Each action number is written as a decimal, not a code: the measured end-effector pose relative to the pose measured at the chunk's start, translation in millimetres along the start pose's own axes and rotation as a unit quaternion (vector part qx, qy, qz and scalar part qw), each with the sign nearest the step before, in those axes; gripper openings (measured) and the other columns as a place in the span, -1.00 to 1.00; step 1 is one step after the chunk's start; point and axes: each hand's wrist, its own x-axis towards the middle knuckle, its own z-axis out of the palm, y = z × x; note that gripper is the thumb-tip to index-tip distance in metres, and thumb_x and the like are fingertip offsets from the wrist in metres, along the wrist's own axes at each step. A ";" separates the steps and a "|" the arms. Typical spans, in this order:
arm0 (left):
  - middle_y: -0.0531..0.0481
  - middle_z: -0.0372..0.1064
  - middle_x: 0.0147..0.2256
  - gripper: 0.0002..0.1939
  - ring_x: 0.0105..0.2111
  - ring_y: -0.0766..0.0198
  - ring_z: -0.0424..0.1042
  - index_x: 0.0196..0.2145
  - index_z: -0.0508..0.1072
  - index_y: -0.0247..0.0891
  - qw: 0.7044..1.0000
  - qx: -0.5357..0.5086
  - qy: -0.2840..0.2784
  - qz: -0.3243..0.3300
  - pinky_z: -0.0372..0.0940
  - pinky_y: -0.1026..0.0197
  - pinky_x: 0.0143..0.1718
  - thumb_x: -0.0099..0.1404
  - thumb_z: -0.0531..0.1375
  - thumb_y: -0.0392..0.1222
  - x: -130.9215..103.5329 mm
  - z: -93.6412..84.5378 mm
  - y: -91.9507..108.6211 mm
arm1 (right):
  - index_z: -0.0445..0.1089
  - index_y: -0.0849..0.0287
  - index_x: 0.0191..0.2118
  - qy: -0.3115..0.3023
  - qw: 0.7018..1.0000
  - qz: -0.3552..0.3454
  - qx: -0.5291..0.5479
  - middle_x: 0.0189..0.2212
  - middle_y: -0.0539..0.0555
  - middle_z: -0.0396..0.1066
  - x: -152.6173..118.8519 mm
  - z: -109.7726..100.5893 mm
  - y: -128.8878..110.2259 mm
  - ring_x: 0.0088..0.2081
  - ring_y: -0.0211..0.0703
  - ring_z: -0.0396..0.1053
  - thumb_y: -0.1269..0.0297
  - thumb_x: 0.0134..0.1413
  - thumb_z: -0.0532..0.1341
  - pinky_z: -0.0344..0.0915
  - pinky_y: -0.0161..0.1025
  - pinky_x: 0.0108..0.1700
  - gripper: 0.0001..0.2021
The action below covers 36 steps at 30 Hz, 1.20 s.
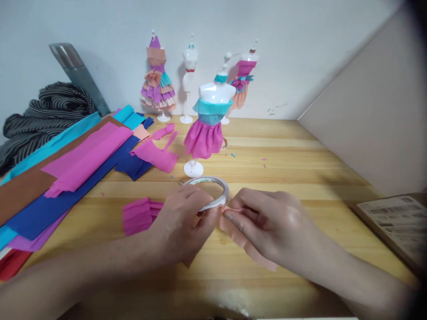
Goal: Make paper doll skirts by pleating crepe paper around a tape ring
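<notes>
A wooden table (287, 151) spreads beneath both hands. Well to the left of the left hand (183, 222), a stack of coloured sheets (88, 153) slants from lower left to upper right. Beyond the hands stands a dress form (207, 118) with a teal top and a magenta skirt.

A peach strip (242, 244) starts at the fingertips of the right hand (271, 224) and passes below that hand, its long axis running down and rightward, one edge wavy. The right hand is closed, thumb and forefinger pinching the strip's upper end against the tape roll (226, 191). That ring is tilted, its opening facing mostly upward; the left hand curls shut around its near-left side. Just left of the left wrist lies a pleated magenta piece (136, 215), partly hidden. Tiny scraps (264, 159) dot the wood beyond the right hand.
</notes>
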 end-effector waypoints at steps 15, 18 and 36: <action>0.02 0.40 -0.51 -0.87 -0.49 0.30 0.37 -0.43 0.37 -0.26 1.000 0.010 -0.011 -0.003 0.25 0.24 -0.47 0.27 0.09 -0.35 -0.6 -0.2 0.7 | 0.25 0.18 -0.47 0.013 1.000 -0.009 0.006 -0.67 -0.12 0.24 3.4 1.3 4.1 -0.65 -0.41 0.13 0.42 0.18 0.14 0.04 -0.42 -0.58 -0.81; 0.02 0.39 -0.52 -0.85 -0.48 0.30 0.36 -0.45 0.36 -0.25 1.000 0.014 -0.018 -0.013 0.23 0.24 -0.46 0.28 0.08 -0.35 -0.1 0.1 1.2 | 0.24 0.18 -0.48 0.012 1.000 -0.010 0.008 -0.66 -0.11 0.25 3.0 0.6 3.7 -0.65 -0.41 0.14 0.43 0.17 0.15 0.04 -0.42 -0.58 -0.81; 0.01 0.35 -0.54 -0.83 -0.50 0.28 0.34 -0.48 0.34 -0.24 0.999 0.013 -0.030 -0.022 0.20 0.23 -0.47 0.28 0.09 -0.33 -0.8 1.0 -0.6 | 0.26 0.18 -0.47 -0.017 0.999 0.006 0.038 -0.70 -0.11 0.22 5.1 0.7 0.9 -0.68 -0.41 0.12 0.40 0.20 0.11 0.02 -0.42 -0.60 -0.80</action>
